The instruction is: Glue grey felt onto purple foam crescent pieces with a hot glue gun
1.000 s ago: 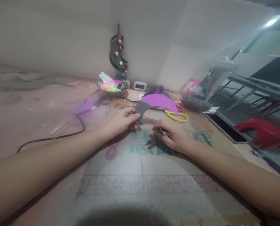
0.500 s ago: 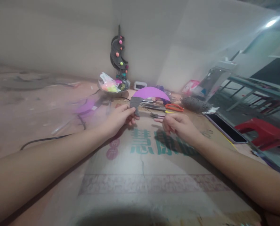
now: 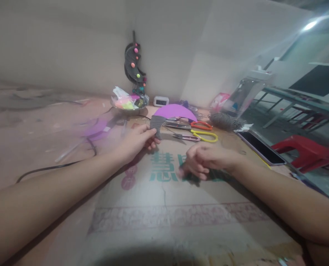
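Observation:
My left hand (image 3: 140,142) pinches the near end of a purple crescent-shaped piece (image 3: 177,111), where grey yarn (image 3: 156,123) is wrapped round it. Over the printed cardboard (image 3: 181,192) hovers my right hand (image 3: 203,159), with fingers loosely bent, slightly blurred and apart; I see nothing in them. Thread snips (image 3: 188,137) lie just beyond the right hand. Beside them are yellow-handled scissors (image 3: 207,136) and red-handled scissors (image 3: 200,126), partly behind the crescent.
A bowl of colourful bits (image 3: 129,103) and a small white clock (image 3: 161,101) stand by the wall. Grey yarn ball (image 3: 225,121) and a phone (image 3: 261,147) lie on the right. Another purple piece (image 3: 96,129) and a black cable (image 3: 50,168) lie left. A dark beaded crescent (image 3: 133,64) hangs behind.
My right hand has moved away from the snips, back toward me and down. The snips and the yellow scissor handle now show fully. My left hand keeps its hold on the crescent.

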The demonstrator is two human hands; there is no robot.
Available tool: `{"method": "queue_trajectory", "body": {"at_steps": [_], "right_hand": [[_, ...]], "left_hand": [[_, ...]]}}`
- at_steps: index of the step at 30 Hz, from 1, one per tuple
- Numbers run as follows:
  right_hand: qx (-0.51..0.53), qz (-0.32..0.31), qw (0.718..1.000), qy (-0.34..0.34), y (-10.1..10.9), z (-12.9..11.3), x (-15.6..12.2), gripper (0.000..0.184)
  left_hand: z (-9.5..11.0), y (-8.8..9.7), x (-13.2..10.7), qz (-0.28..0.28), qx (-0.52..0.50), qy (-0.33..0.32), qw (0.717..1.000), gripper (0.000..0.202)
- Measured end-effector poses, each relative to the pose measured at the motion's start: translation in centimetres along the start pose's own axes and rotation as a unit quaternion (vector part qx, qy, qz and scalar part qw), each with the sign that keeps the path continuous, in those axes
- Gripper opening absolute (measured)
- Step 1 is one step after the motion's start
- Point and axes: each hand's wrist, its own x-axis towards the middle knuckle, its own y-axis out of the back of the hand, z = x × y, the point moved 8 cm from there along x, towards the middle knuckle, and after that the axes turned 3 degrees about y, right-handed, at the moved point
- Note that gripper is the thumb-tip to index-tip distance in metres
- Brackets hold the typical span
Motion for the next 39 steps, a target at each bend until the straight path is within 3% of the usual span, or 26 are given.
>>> {"method": "queue_trajectory", "body": {"at_steps": [2, 4, 8, 10, 13, 15, 17, 18, 21, 23, 26, 30, 32, 34, 35, 37, 39], "right_hand": [[0.049, 0.069, 0.996, 0.037, 1.8, -0.5, -0.5, 0.047], [0.015, 0.150, 0.986, 0.066, 3.8, -0.7, -1.7, 0.041], [-0.072, 0.180, 0.981, 0.025, 4.6, 0.4, -4.9, 0.036], [-0.076, 0.162, 0.984, 0.005, 3.9, 0.8, -6.4, 0.034], [0.029, 0.077, 0.997, -0.003, 1.9, 1.2, -7.5, 0.044], [0.076, 0.097, 0.992, 0.015, 2.0, 1.0, -7.7, 0.050], [0.025, 0.157, 0.987, 0.027, 2.7, 0.6, -7.6, 0.046], [-0.010, 0.159, 0.987, 0.021, 2.6, 0.5, -7.4, 0.044], [0.022, 0.057, 0.998, -0.003, 0.3, 0.5, -6.3, 0.048], [0.067, 0.045, 0.997, -0.002, -0.3, 0.2, -5.8, 0.049], [-0.054, 0.105, 0.993, -0.004, 0.2, -0.6, -4.6, 0.042], [-0.129, 0.056, 0.988, -0.070, -1.3, -1.5, -2.7, 0.050], [-0.192, 0.173, 0.966, -0.029, 0.3, -3.9, -2.2, 0.048], [-0.300, 0.331, 0.893, 0.052, 2.5, -7.1, -2.6, 0.038], [-0.340, 0.374, 0.859, 0.082, 3.1, -8.2, -2.7, 0.032], [-0.383, 0.401, 0.828, 0.087, 4.2, -8.5, -2.3, 0.022], [-0.391, 0.392, 0.831, 0.054, 5.2, -7.3, -1.6, 0.024]], "left_hand": [[0.0, 0.1, 0.1, -0.004, 0.011, -0.011, 1.000, 0.017], [-0.1, 0.2, 0.1, -0.010, 0.020, -0.018, 1.000, 0.018], [-0.3, 0.2, 0.3, -0.019, 0.024, -0.022, 0.999, 0.018], [-0.3, 0.2, 0.3, -0.018, 0.022, -0.020, 0.999, 0.018], [-0.2, 0.1, 0.2, -0.011, 0.019, -0.014, 1.000, 0.018], [-0.2, 0.1, 0.1, -0.007, 0.021, -0.011, 1.000, 0.018], [-0.1, 0.1, 0.0, -0.006, 0.026, -0.011, 1.000, 0.019], [-0.1, 0.1, 0.0, -0.006, 0.028, -0.013, 0.999, 0.019], [-0.1, 0.1, 0.0, -0.015, 0.029, -0.015, 0.999, 0.019], [-0.2, -0.1, 0.0, -0.026, 0.025, -0.014, 0.999, 0.019], [0.0, -0.3, -0.3, -0.033, 0.029, -0.021, 0.999, 0.021], [0.2, -1.1, -0.7, -0.059, 0.066, -0.034, 0.996, 0.022], [0.3, -1.7, -0.9, -0.086, 0.084, -0.039, 0.992, 0.020], [0.4, -1.8, -0.9, -0.096, 0.096, -0.047, 0.990, 0.018], [0.4, -1.6, -0.9, -0.089, 0.104, -0.051, 0.989, 0.017], [0.4, -1.1, -0.8, -0.063, 0.123, -0.052, 0.989, 0.018], [0.4, -0.5, -0.7, -0.040, 0.129, -0.050, 0.990, 0.020]]}}
